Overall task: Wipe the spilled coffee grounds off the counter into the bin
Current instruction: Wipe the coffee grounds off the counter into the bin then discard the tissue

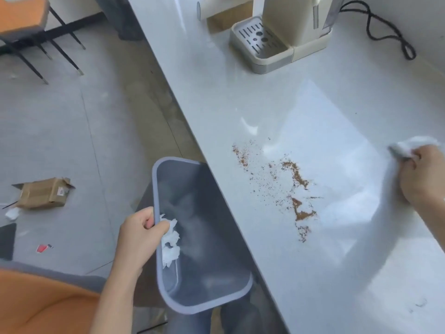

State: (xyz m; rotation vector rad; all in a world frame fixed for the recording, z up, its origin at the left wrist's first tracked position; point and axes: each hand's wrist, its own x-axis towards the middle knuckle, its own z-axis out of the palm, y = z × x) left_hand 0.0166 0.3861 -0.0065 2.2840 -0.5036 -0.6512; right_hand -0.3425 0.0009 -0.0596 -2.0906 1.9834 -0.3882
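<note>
Brown coffee grounds (297,179) lie scattered in streaks and specks on the pale grey counter (240,97), a little in from its front edge. My right hand (421,174) rests on the counter to the right of the spill, closed around a crumpled white tissue (409,147). My left hand (140,233) grips the left rim of a grey-blue plastic bin (204,237), held against the counter's edge just below the spill. Crumpled white tissue (169,244) lies inside the bin by my thumb.
A cream coffee machine (284,32) with a drip tray stands at the back of the counter, its black cable (385,30) looping to the right. On the floor lie a cardboard box (43,192) and paper scraps. A chair (29,27) stands far left.
</note>
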